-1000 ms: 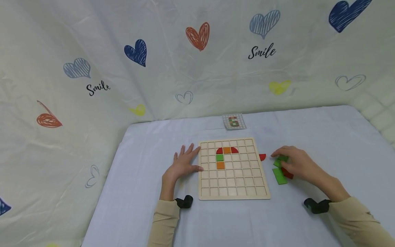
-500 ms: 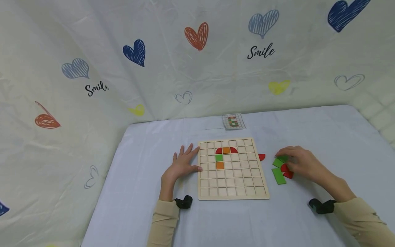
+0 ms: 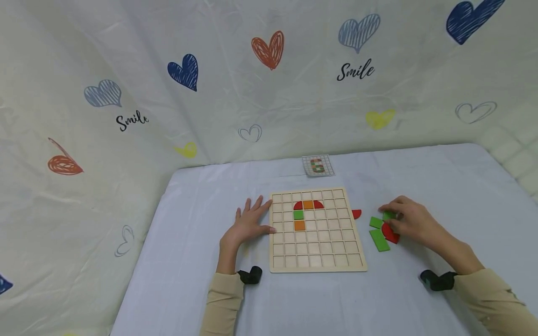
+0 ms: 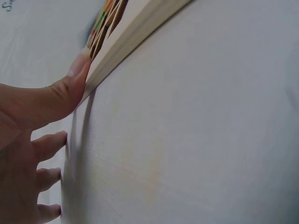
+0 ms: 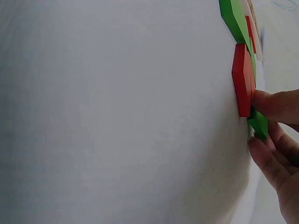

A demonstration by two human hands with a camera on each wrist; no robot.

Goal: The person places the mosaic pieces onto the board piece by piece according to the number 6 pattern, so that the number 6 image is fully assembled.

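Note:
A wooden grid board [image 3: 318, 256] lies on the table with red, orange and green tiles set in its upper left part. My left hand [image 3: 248, 225] rests at the board's left edge, fingers straight and spread; its thumb [image 4: 70, 91] touches the rim in the left wrist view. Right of the board, my right hand [image 3: 414, 220] pinches a green tile [image 3: 389, 215] between thumb and fingers. Beside it lie a small green tile [image 3: 376, 222], a longer green tile [image 3: 380, 240] and red pieces [image 3: 390, 233]. The right wrist view shows the pinched green tile [image 5: 259, 123] next to the red ones.
A rounded red piece [image 3: 357, 214] lies against the board's right edge. A small printed card [image 3: 318, 165] with a coloured grid pattern lies behind the board. A white cloth covers the table [image 3: 201, 200], and a curtain with hearts [image 3: 269, 93] hangs behind.
My right hand has drawn slightly to the right. The green tiles under its fingers have come apart, and the red pieces show more. The left hand stays at the board.

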